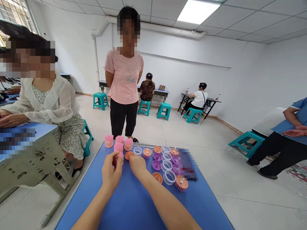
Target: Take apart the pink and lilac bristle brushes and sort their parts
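My left hand [111, 170] is closed around a small round brush with pink bristles [120, 155], mostly covered by the fingers. My right hand [138, 165] pinches the near side of an orange round cap [128, 154] on the blue table. Behind my left hand stand several finished-looking pink-bristled brushes [109, 141] with pale orange bases. To the right of my right hand are clear plastic rings [169, 177], purple round caps [156, 165], another orange cap [157, 178] and upturned orange brush heads [181, 183] with bristles pointing down.
The blue table [120, 207] has a blurred dark item [188, 164] at its right edge. A person in a pink shirt [126, 76] stands beyond the far edge. Another person sits at a desk [31, 150] on the left. Teal stools [100, 100] stand about the room.
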Demonstrator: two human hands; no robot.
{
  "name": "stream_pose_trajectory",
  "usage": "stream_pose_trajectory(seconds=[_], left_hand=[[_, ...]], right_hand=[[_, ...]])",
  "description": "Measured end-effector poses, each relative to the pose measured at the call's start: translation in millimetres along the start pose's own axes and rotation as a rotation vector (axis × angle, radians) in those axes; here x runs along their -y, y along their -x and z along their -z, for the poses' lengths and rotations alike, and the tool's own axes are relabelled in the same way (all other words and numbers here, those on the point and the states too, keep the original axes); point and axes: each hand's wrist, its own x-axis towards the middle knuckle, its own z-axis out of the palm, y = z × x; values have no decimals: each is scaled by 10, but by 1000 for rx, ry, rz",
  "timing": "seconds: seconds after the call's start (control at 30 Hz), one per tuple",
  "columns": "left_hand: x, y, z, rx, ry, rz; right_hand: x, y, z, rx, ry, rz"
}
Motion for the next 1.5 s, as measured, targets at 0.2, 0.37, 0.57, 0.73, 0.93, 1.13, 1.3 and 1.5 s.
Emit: stream_pose_trajectory(seconds=[0.2,0.37,0.57,0.73,0.93,1.13,1.3,1.5], left_hand=[[-17,-14,12,11,38,55],[-34,-32,26,24,73,80],[-36,-38,49,4,81,118],[5,-40,46,7,109,116],[16,-72,59,0,128,129],[-24,-80,72,5,148,152],[-12,-58,43,21,135,120],[-23,-2,-14,102,133,93]], right_hand=[[18,-60,-35,-16,4,-4],[16,-68,-29,-45,-7,-14],[-14,-154,213,-142,-56,-10],[-10,-480,386,-139,-102,8],[26,-800,342,-61,-132,13],[54,-842,315,-90,-194,-6],[-56,-737,490,-205,-309,-9],[-219,-302,856,-305,-528,76]])
